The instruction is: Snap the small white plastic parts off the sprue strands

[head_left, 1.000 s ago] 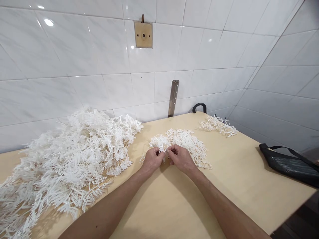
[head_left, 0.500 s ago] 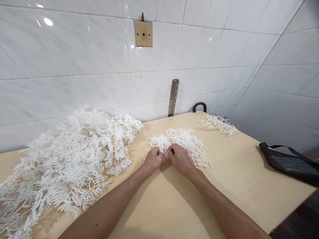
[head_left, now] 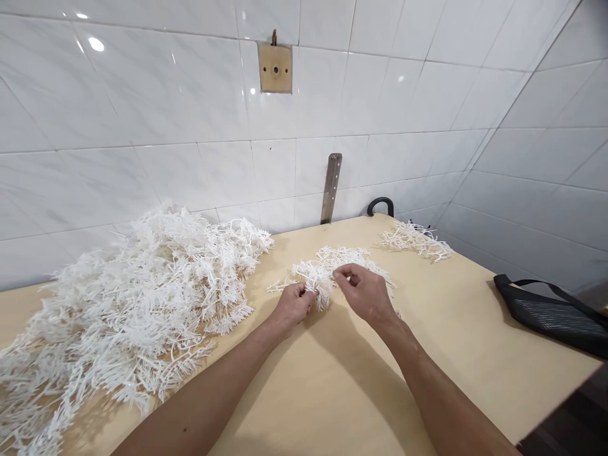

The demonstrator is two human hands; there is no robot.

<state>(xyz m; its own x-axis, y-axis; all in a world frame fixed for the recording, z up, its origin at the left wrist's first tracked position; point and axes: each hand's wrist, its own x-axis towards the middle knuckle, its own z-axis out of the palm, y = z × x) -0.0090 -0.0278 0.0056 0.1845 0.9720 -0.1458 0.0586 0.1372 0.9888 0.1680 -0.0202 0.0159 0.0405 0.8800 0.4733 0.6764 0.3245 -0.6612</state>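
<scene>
White branching plastic sprigs lie on a pale wooden table. My left hand is closed on a white sprig near the middle of the table. Just to the right, my right hand is raised beside that sprig with thumb and forefinger pinched together; whatever is between the fingertips is too small to make out. Partly hidden behind my right hand lies a small pile of white pieces. A far larger heap of white sprigs covers the left side.
A few bare white stems lie at the back right. On the right edge rests a black mesh bag. A black curved handle and a metal strip stand at the back, against the tiled wall.
My right hand has moved right and a little away from my left hand. The sprig in my left hand now shows more fully, its tufts hanging to the right.
</scene>
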